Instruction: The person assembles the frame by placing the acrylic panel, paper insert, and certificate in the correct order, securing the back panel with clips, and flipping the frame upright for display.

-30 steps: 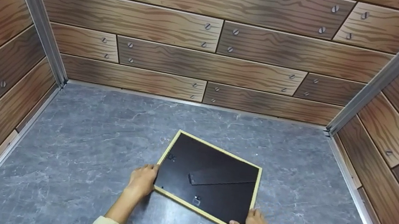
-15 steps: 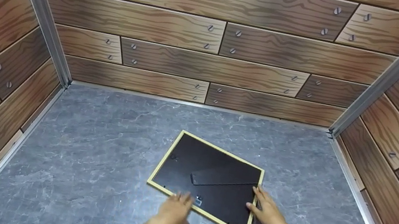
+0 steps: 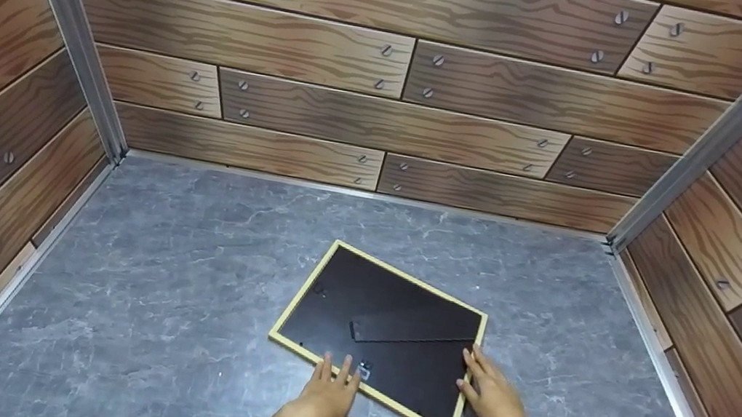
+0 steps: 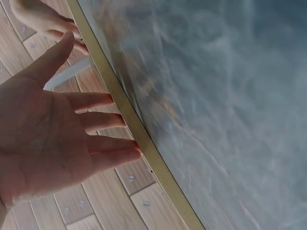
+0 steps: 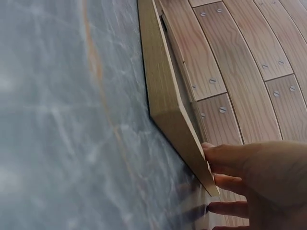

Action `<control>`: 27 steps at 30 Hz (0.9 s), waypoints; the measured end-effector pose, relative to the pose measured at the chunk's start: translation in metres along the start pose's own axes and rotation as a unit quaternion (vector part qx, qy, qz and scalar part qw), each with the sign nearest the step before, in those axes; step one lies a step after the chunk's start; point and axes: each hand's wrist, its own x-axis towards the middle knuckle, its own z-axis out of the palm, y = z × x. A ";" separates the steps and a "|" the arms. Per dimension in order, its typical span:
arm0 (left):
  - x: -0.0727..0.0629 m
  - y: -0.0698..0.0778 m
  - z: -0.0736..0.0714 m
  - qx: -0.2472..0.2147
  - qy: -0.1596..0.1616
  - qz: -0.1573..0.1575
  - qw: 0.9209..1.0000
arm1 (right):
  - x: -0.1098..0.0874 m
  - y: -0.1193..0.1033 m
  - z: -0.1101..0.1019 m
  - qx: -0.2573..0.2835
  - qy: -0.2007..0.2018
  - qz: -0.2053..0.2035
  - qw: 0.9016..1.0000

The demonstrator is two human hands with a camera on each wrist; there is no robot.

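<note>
A picture frame (image 3: pixel 402 294) with a thin yellow rim lies face down on the grey surface, turned at an angle. Its black back shows a stand leg (image 3: pixel 410 340) folded flat and a small metal hanger (image 3: pixel 364 371) by the near rim. My left hand (image 3: pixel 329 402) has its fingers spread, their tips over the near rim; the left wrist view shows them straight against the frame's edge (image 4: pixel 144 139). My right hand (image 3: pixel 496 402) rests on the right rim. In the right wrist view its thumb (image 5: pixel 225 152) touches the edge, with the fingers extended beside it.
Grey marbled tabletop (image 3: pixel 185 269) surrounds the frame. Wood-print panels close off the back (image 3: pixel 335 56), left (image 3: pixel 0 182) and right (image 3: pixel 741 242). Metal corner posts (image 3: pixel 67 23) and strips run along their joins.
My left hand has let go of the left rim and come round to the near rim. My right hand has moved from the near right corner farther up the right rim. The frame has barely shifted.
</note>
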 end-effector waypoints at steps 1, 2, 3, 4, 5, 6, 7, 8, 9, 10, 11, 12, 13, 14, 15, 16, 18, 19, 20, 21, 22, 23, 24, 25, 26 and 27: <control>0.001 -0.002 -0.001 -0.006 0.002 -0.001 1.000 | -0.001 -0.002 0.000 -0.003 -0.001 0.000 1.000; 0.002 -0.004 -0.001 -0.012 0.003 -0.003 1.000 | -0.002 -0.003 0.001 -0.004 0.000 -0.001 1.000; 0.003 -0.007 -0.002 -0.016 0.004 -0.005 1.000 | -0.003 -0.005 0.001 -0.006 0.000 -0.001 1.000; 0.004 -0.010 -0.003 -0.020 0.004 -0.006 1.000 | -0.004 -0.007 0.001 -0.008 0.000 -0.002 1.000; 0.005 -0.012 -0.004 -0.025 0.004 -0.007 1.000 | -0.005 -0.008 0.002 -0.012 0.000 -0.003 1.000; 0.006 -0.014 -0.005 -0.029 0.004 -0.009 1.000 | -0.006 -0.010 0.003 -0.016 0.001 -0.003 1.000; 0.007 -0.017 -0.006 -0.031 0.003 -0.011 0.999 | -0.008 -0.011 0.003 -0.020 0.000 -0.003 1.000; 0.008 -0.019 -0.007 -0.033 0.001 -0.013 0.999 | -0.009 -0.013 0.004 -0.022 0.003 -0.005 1.000; 0.009 -0.020 -0.009 -0.034 0.000 -0.016 0.999 | -0.010 -0.014 0.004 -0.024 0.005 -0.006 1.000; 0.010 -0.022 -0.010 -0.036 -0.002 -0.018 0.999 | -0.012 -0.016 0.005 -0.028 0.006 -0.005 1.000; 0.011 -0.023 -0.011 -0.040 -0.004 -0.019 0.999 | -0.013 -0.017 0.005 -0.029 0.006 -0.003 1.000; 0.012 -0.024 -0.011 -0.042 -0.005 -0.021 0.999 | -0.014 -0.019 0.005 -0.030 0.006 -0.003 1.000; 0.013 -0.025 -0.011 -0.045 -0.007 -0.022 0.999 | -0.015 -0.020 0.006 -0.030 0.006 -0.003 1.000; 0.014 -0.026 -0.012 -0.049 -0.007 -0.023 0.998 | -0.016 -0.022 0.006 -0.029 0.005 -0.001 1.000; 0.014 -0.027 -0.012 -0.053 -0.007 -0.025 0.998 | -0.017 -0.023 0.006 -0.029 0.004 0.000 1.000; 0.015 -0.028 -0.012 -0.053 -0.006 -0.026 0.998 | -0.018 -0.025 0.006 -0.029 0.002 0.002 1.000; 0.018 -0.031 -0.013 -0.057 -0.004 -0.031 0.998 | -0.020 -0.028 0.006 -0.029 -0.002 0.003 1.000; 0.019 -0.032 -0.014 -0.058 -0.003 -0.034 0.998 | -0.020 -0.030 0.005 -0.030 -0.005 0.004 1.000; 0.020 -0.034 -0.015 -0.061 -0.002 -0.037 0.997 | -0.021 -0.032 0.005 -0.031 -0.008 0.004 0.999; 0.022 -0.036 -0.016 -0.065 -0.002 -0.040 0.997 | -0.021 -0.033 0.005 -0.032 -0.010 0.003 0.999; 0.023 -0.037 -0.017 -0.069 -0.002 -0.044 0.997 | -0.022 -0.035 0.005 -0.032 -0.012 0.002 0.999; 0.025 -0.039 -0.018 -0.074 -0.002 -0.047 0.996 | -0.022 -0.037 0.005 -0.032 -0.013 -0.001 0.999; 0.026 -0.041 -0.019 -0.079 -0.004 -0.050 0.996 | -0.023 -0.039 0.005 -0.031 -0.014 -0.003 0.999; 0.027 -0.042 -0.020 -0.083 -0.005 -0.052 0.995 | -0.024 -0.040 0.005 -0.030 -0.016 -0.005 0.999; 0.029 -0.043 -0.021 -0.086 -0.006 -0.055 0.995 | -0.025 -0.042 0.006 -0.029 -0.015 -0.007 0.999; 0.030 -0.045 -0.021 -0.089 -0.006 -0.057 0.994 | -0.025 -0.044 0.006 -0.028 -0.016 -0.009 0.999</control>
